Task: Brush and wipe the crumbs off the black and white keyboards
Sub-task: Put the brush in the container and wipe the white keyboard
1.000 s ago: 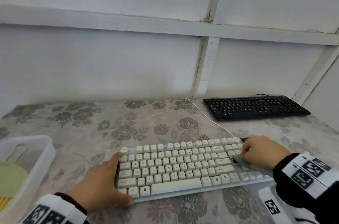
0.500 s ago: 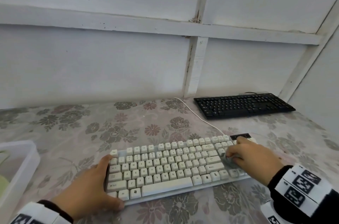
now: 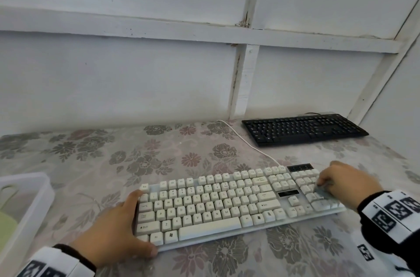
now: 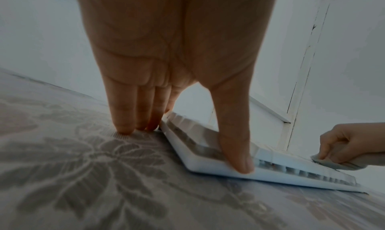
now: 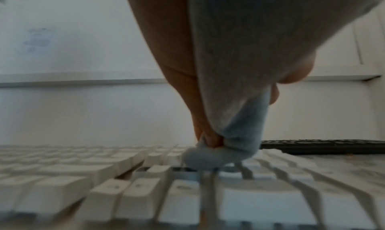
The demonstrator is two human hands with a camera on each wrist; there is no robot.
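The white keyboard (image 3: 216,208) lies near the front of the flowered table. My left hand (image 3: 134,222) braces its left end: the straight thumb (image 4: 239,159) presses the front edge, and the straight fingers (image 4: 129,118) stand on the table against the left side. My right hand (image 3: 320,183) pinches a grey-blue cloth (image 5: 239,134) and holds it down on the number-pad keys at the right end. The left wrist view shows that cloth (image 4: 333,164) under the right hand's curled fingers. The black keyboard (image 3: 302,129) sits at the back right by the wall, untouched.
A clear plastic tub (image 3: 34,197) holding something pale green (image 3: 6,229) stands at the left edge. The white keyboard's cable (image 3: 250,145) runs back toward the wall. White panelled walls close off the back and right of the table.
My right hand has slid the cloth rightward along the white keyboard, onto the number pad. The left hand keeps its place on the left end. The head view has shifted.
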